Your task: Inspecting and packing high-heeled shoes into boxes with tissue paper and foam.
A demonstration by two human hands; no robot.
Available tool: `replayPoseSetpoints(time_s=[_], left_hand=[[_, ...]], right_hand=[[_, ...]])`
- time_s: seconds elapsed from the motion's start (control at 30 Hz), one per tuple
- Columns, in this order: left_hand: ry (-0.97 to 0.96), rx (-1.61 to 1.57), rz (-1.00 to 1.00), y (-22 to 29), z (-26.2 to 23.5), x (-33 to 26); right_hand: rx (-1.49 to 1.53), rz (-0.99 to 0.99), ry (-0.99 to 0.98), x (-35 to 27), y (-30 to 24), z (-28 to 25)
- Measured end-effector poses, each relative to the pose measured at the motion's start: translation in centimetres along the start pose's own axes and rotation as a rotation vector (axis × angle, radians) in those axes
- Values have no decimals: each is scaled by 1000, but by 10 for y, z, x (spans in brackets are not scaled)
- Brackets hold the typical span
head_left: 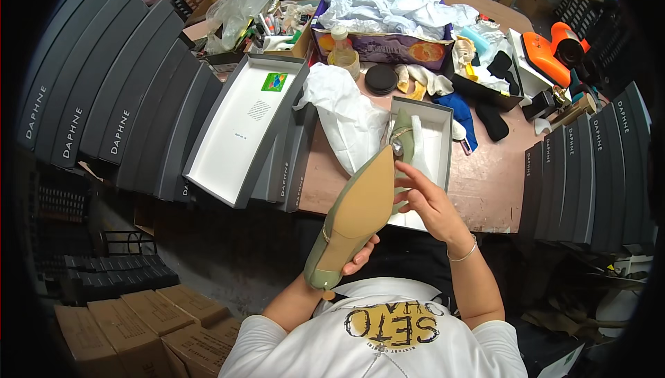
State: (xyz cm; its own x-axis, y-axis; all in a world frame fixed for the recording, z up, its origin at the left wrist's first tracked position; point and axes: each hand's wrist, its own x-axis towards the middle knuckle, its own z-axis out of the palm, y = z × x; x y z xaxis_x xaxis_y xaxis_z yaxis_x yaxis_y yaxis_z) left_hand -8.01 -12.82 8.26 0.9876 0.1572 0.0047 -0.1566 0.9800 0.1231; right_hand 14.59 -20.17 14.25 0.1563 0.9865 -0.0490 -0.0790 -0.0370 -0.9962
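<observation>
A green pointed high-heeled shoe [361, 198] is tilted with its tan sole toward me, its toe pointing away and its heel near my chest. My left hand [359, 259] grips it by the heel end, fingers wrapped round its right side; the rest of that hand is behind the shoe. Just right of the toe, my right hand [435, 210] has its fingers apart and holds nothing; I cannot tell whether its fingertips touch the shoe. Beyond it, a second green shoe [403, 129] lies in an open shoe box [450, 144] with white paper.
A shoe box lid [228, 136], white inside, leans left of the white tissue paper [339, 111]. Stacks of dark shoe boxes flank me at left [93, 94] and right [582, 177]. Behind are a paper-filled carton [381, 46], a round black tin [381, 79] and an orange tool [544, 59].
</observation>
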Motion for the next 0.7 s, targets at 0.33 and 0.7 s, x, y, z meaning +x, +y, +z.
replayPoseSetpoints(time_s=[0.33, 0.7], left_hand=[[669, 2113, 435, 51, 75, -9], [680, 1290, 425, -20, 58, 6]], right_hand=[[418, 172, -26, 0, 17, 9], [410, -16, -26, -23, 34, 3]])
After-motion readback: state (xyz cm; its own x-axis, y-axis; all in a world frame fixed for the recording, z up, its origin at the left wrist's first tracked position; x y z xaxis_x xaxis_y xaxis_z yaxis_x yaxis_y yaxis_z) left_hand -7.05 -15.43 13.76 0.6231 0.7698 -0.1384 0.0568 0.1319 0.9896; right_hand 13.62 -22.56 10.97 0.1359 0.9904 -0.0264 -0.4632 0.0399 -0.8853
